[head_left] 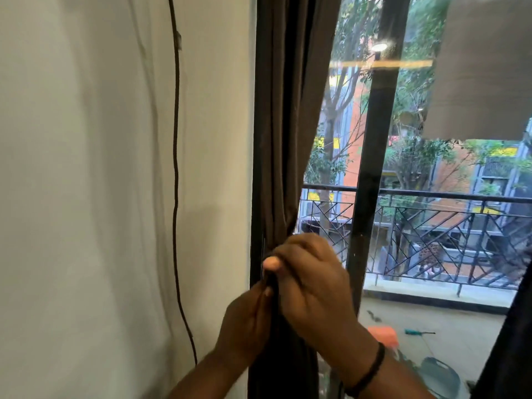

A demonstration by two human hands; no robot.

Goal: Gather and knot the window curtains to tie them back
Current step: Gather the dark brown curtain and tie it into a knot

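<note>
The right hand [309, 280] was raised in front of the window, its fingers curled round the gathered dark brown fabric curtain [283, 139], with the thumb tip laid across the bunch at the left. A black braided band [367, 372] was worn on its wrist. The left hand [246, 323] was held just below and to the left, fingers bent upward and closed on the same bunch from beneath, so that the two hands were touching each other.

A white painted wall [86, 197] was seen at the left, with a thin dark cord [175, 168] hanging down it. The dark window frame [371, 168] stood upright right of the hands, and through the glass a black metal balcony railing [431, 226], trees and orange buildings were visible. A small teal-handled tool [417, 331] lay on the balcony floor.

The curtain hung along the left edge of the window, drawn into narrow folds above the hands and pinched tight where it was gripped
</note>
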